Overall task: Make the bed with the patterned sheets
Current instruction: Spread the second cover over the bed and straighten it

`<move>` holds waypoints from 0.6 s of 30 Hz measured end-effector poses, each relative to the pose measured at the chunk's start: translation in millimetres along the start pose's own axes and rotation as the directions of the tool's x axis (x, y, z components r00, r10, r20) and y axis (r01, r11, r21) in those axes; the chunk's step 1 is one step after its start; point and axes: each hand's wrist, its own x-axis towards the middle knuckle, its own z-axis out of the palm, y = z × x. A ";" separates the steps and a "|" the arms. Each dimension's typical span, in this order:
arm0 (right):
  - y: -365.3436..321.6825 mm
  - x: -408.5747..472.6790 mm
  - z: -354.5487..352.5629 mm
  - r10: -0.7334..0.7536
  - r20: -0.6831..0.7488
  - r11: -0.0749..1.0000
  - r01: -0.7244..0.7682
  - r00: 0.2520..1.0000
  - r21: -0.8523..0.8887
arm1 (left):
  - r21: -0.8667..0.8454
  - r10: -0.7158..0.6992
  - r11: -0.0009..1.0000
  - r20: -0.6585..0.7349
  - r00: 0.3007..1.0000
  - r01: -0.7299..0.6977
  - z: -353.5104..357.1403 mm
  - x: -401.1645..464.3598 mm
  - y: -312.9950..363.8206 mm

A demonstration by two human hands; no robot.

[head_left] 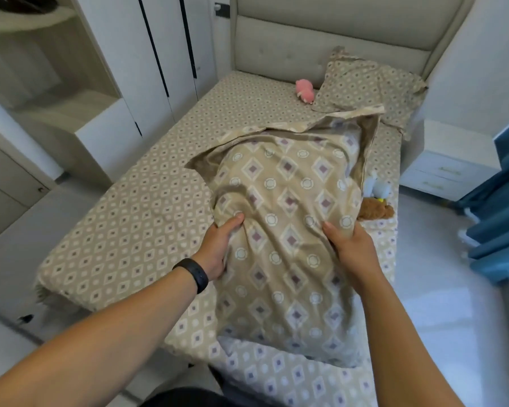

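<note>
Your left hand (218, 248) grips the left edge of the patterned pillow (288, 230), thumb on top and fingers curled under. Your right hand (350, 248) holds its right side, fingers wrapped behind the fabric. The pillow lies between your hands on the fitted sheet (130, 215), its loose open end beyond your fingertips. Farther ahead, a second pillow (368, 89) leans at the headboard (321, 39), a pink plush toy (304, 91) just left of it.

Headboard: padded beige panels (329, 39)
Wardrobe: white doors, dark vertical handles (159, 54), left of bed
Nightstand: white drawers (441, 168), right of bed
Curtain: blue (503, 207)
Floor: pale glossy tiles (453, 289)
</note>
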 end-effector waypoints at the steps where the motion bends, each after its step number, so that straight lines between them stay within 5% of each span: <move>1: -6.0 -4.7 19.1 0.009 0.000 1.000 -0.009 1.000 0.014 | 0.009 -0.012 1.000 -0.003 1.000 0.012 -18.6 4.6 9.4; 10: -29.4 -7.2 131.8 0.048 -0.034 0.999 -0.047 0.998 0.008 | 0.048 -0.027 0.998 -0.008 1.000 0.027 -114.5 21.0 74.3; 18: -81.9 34.9 273.1 0.014 0.105 1.000 -0.014 0.994 0.004 | -0.027 0.017 0.999 -0.115 0.993 -0.021 -243.1 49.4 130.5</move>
